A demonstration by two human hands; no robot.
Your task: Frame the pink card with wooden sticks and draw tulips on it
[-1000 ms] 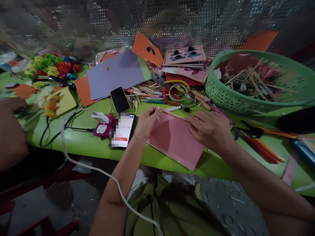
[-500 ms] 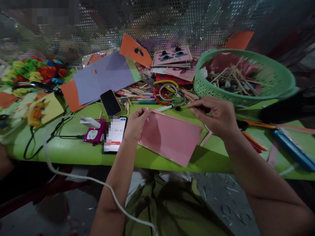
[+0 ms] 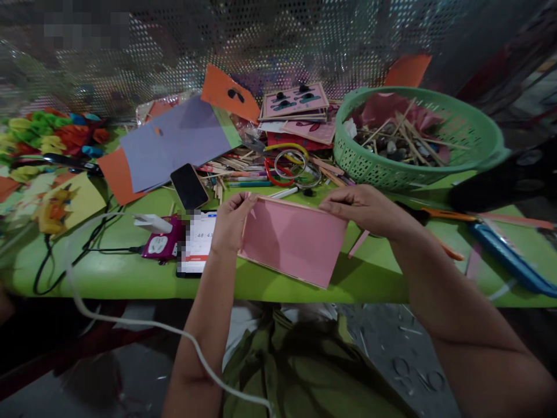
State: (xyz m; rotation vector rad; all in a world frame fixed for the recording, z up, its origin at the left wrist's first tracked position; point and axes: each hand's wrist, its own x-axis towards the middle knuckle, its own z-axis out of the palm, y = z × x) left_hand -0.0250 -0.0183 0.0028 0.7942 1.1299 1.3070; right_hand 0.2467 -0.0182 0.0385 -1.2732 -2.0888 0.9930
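1. Card [image 3: 291, 247], pink and rectangular, is tilting between your hands near the front edge of the green table [image 3: 130, 281].
2. Pale strips [image 3: 287, 203] are lining its top, bottom and seemingly left edges, so those sides are looking done; whether they are firmly fixed, you cannot tell. The right edge is appearing bare, probably the side left over.
3. Your left hand [image 3: 235, 217] is pinching the top left corner; your right hand [image 3: 365, 209] is gripping the top edge near its right end, thumb against fingers.
4. Beyond, loose sticks [image 3: 226, 165] are lying heaped.
5. Farther back, framed cards [image 3: 296, 100] are sitting stacked, the top one bearing dark decorations; your card's face is showing none.
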